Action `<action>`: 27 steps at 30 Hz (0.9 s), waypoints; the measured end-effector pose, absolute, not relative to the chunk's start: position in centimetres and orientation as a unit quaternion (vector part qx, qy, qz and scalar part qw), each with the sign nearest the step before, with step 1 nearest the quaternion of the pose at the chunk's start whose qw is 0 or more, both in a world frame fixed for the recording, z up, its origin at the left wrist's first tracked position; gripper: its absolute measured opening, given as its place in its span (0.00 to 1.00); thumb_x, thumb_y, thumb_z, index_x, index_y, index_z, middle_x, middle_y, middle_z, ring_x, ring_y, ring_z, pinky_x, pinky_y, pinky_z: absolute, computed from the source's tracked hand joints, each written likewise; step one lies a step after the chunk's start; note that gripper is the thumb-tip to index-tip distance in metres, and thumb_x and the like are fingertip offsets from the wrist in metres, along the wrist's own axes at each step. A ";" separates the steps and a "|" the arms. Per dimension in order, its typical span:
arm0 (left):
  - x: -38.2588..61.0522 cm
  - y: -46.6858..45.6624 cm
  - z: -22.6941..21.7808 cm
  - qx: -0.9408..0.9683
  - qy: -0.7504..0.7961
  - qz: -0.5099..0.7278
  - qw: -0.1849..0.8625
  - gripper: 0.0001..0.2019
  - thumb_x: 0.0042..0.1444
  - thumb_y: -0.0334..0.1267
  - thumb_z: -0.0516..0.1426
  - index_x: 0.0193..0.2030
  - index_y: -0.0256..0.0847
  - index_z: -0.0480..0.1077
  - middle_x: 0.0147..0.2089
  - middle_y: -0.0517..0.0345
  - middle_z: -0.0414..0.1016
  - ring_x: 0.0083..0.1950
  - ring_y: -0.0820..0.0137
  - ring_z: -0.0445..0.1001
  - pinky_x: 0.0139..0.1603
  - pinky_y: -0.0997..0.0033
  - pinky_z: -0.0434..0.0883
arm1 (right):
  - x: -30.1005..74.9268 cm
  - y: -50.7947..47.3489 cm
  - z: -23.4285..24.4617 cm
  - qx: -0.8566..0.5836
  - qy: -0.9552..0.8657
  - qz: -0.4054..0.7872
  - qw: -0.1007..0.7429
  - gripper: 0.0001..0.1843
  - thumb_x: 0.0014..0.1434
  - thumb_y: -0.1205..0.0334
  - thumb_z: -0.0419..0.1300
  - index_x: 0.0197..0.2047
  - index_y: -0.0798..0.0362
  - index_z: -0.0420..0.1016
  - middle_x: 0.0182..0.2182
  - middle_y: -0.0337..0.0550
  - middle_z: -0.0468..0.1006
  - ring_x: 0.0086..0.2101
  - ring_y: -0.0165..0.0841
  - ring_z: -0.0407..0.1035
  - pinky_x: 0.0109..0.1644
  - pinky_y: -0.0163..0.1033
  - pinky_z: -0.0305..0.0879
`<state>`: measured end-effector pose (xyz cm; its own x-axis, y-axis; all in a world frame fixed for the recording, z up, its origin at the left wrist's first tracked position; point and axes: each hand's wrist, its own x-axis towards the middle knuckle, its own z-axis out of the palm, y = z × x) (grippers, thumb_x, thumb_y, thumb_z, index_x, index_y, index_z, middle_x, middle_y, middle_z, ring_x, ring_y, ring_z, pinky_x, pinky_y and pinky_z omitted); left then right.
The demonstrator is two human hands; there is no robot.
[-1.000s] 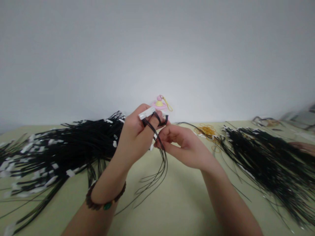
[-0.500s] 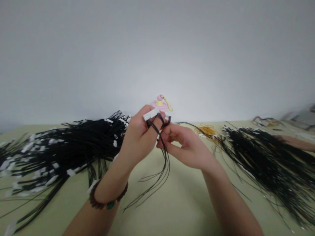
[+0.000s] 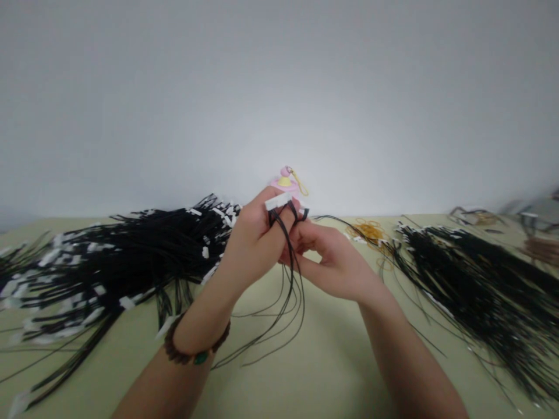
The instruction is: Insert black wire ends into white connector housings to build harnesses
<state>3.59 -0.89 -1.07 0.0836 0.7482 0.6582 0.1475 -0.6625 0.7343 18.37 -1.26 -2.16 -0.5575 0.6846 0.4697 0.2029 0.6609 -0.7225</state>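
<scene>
My left hand (image 3: 251, 241), with a beaded bracelet (image 3: 198, 352) at the wrist, is closed around black wires (image 3: 292, 279) that end in a white connector (image 3: 278, 202). The connector sticks out above the fingers, and the loose wire ends hang down in curves over the table. My right hand (image 3: 338, 259) meets the left one, thumb and fingers pinched together at the wires. A small dark-and-white end (image 3: 304, 213) shows between the hands. Exactly what the right fingertips grip is partly hidden.
To the left lies a large pile of black wires with white connectors (image 3: 144, 250). Another wire bundle (image 3: 471, 291) spreads on the right. Yellow rubber bands (image 3: 369, 233) sit behind my right hand. A pink-and-yellow trinket (image 3: 285, 180) stands by the wall.
Both hands stay together; the left hand and the connector have shifted slightly right. More wire ends show hanging below. At the far right, another person's hand has left the wire bundle.
</scene>
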 end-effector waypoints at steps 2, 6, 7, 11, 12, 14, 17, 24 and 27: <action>3.6 -0.9 -1.0 0.695 0.328 0.593 0.241 0.04 0.60 0.34 0.54 0.34 0.39 0.68 0.32 0.60 0.70 0.34 0.72 0.71 0.38 0.72 0.69 | 18.4 -1.2 -2.2 -0.268 -0.825 0.313 0.386 0.05 0.52 0.74 0.56 0.30 0.55 0.68 0.28 0.38 0.73 0.29 0.26 0.68 0.36 0.34 0.67; 3.4 -0.9 -0.8 0.696 0.350 0.594 0.201 0.04 0.59 0.34 0.54 0.34 0.39 0.68 0.31 0.60 0.70 0.32 0.73 0.70 0.34 0.75 0.69 | 18.4 -1.0 -2.4 -0.259 -0.817 0.324 0.400 0.05 0.54 0.73 0.54 0.32 0.54 0.66 0.29 0.39 0.73 0.30 0.27 0.68 0.37 0.34 0.67; 3.3 -0.9 -0.8 0.693 0.357 0.596 0.190 0.04 0.59 0.34 0.54 0.33 0.39 0.68 0.30 0.60 0.71 0.31 0.73 0.70 0.33 0.76 0.69 | 18.4 -0.9 -2.5 -0.255 -0.814 0.331 0.403 0.05 0.55 0.73 0.54 0.33 0.54 0.66 0.30 0.39 0.73 0.31 0.27 0.68 0.37 0.35 0.67; 3.0 -0.6 -0.8 0.656 0.347 0.632 0.222 0.05 0.59 0.36 0.56 0.33 0.39 0.69 0.31 0.58 0.73 0.33 0.72 0.74 0.38 0.74 0.73 | 18.4 -0.9 -2.3 -0.250 -0.793 0.368 0.416 0.05 0.54 0.72 0.55 0.35 0.54 0.66 0.29 0.39 0.73 0.30 0.27 0.68 0.35 0.34 0.65; 3.0 -0.5 -0.9 0.640 0.340 0.643 0.246 0.06 0.59 0.38 0.57 0.33 0.39 0.69 0.31 0.58 0.73 0.34 0.72 0.75 0.40 0.73 0.75 | 18.5 -0.9 -2.2 -0.248 -0.783 0.389 0.417 0.06 0.54 0.71 0.57 0.35 0.53 0.65 0.29 0.38 0.72 0.29 0.26 0.67 0.34 0.33 0.64; 2.9 -0.3 -1.0 0.611 0.325 0.660 0.292 0.07 0.58 0.40 0.58 0.33 0.39 0.68 0.31 0.59 0.73 0.33 0.72 0.76 0.41 0.70 0.77 | 18.7 -1.2 -1.8 -0.230 -0.756 0.452 0.414 0.07 0.54 0.71 0.58 0.35 0.53 0.63 0.26 0.35 0.69 0.26 0.24 0.64 0.30 0.31 0.60; 2.7 -0.1 -1.0 0.593 0.292 0.676 0.326 0.08 0.58 0.40 0.60 0.33 0.38 0.69 0.31 0.60 0.73 0.32 0.72 0.78 0.42 0.68 0.78 | 19.4 -1.4 -1.2 -0.186 -0.710 0.545 0.405 0.07 0.54 0.71 0.58 0.35 0.54 0.64 0.21 0.30 0.65 0.22 0.21 0.57 0.25 0.29 0.53; 2.0 -0.3 -0.4 0.568 0.268 0.706 0.326 0.06 0.56 0.33 0.62 0.31 0.35 0.70 0.30 0.59 0.73 0.34 0.69 0.80 0.42 0.67 0.80 | 22.6 -1.4 -0.5 -0.147 -0.682 0.592 0.404 0.05 0.52 0.63 0.63 0.28 0.55 0.78 0.17 0.38 0.73 0.15 0.22 0.60 0.19 0.30 0.54; 1.7 -0.3 -0.4 0.558 0.261 0.717 0.325 0.06 0.56 0.35 0.62 0.32 0.35 0.71 0.30 0.58 0.74 0.34 0.68 0.80 0.42 0.65 0.80 | 23.8 -1.6 -0.2 -0.157 -0.667 0.587 0.432 0.10 0.48 0.54 0.66 0.26 0.53 0.78 0.16 0.39 0.75 0.12 0.23 0.61 0.17 0.31 0.55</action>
<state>1.70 -0.25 -0.36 -0.1656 0.7584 0.6304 -0.1754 -0.6517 0.7380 23.78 -1.59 -0.25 -0.5778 0.7159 0.3919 -0.2982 0.2618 -0.9179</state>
